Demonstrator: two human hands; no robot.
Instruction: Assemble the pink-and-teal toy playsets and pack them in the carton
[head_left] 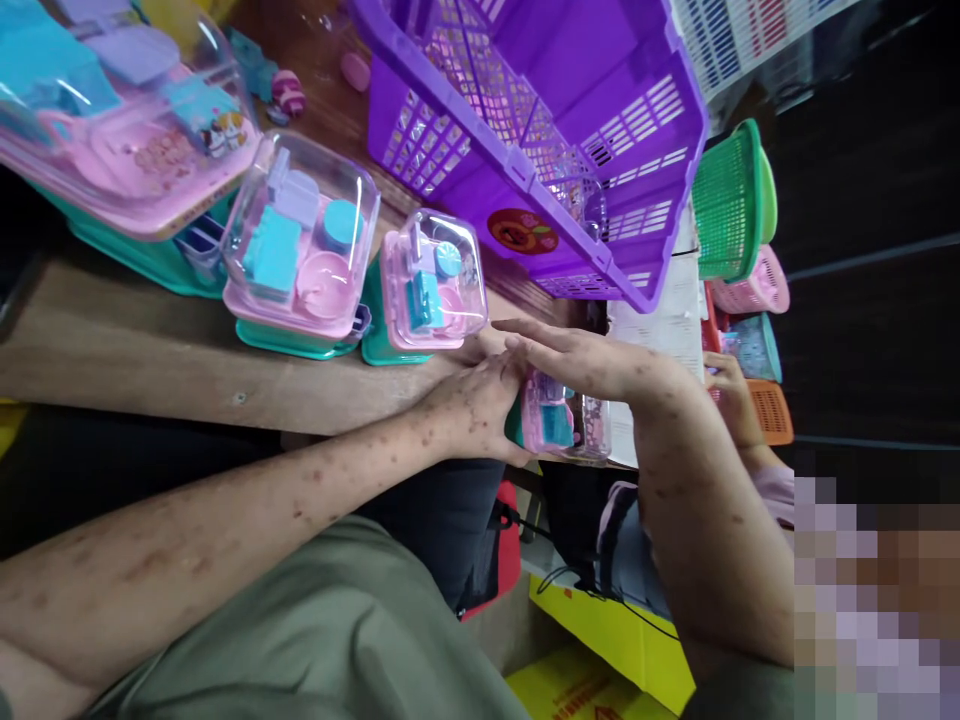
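Observation:
My left hand [472,405] is closed round a small toy box [559,420] with a clear lid, pink tray and teal base, holding it just off the wooden table edge. My right hand [581,355] lies across the top of that box with fingers stretched out flat. Three similar toy boxes stand in a row on the table: a small one [431,285] nearest my hands, a medium one [300,245], and a large one [127,120] at the far left.
A big purple slatted crate [525,180] sits on the wooden table [150,350] behind the boxes. Green [731,200], pink [754,285] and orange [772,410] baskets stand at the right. Another person's hand [727,390] is near them. Yellow cartons [615,640] lie below.

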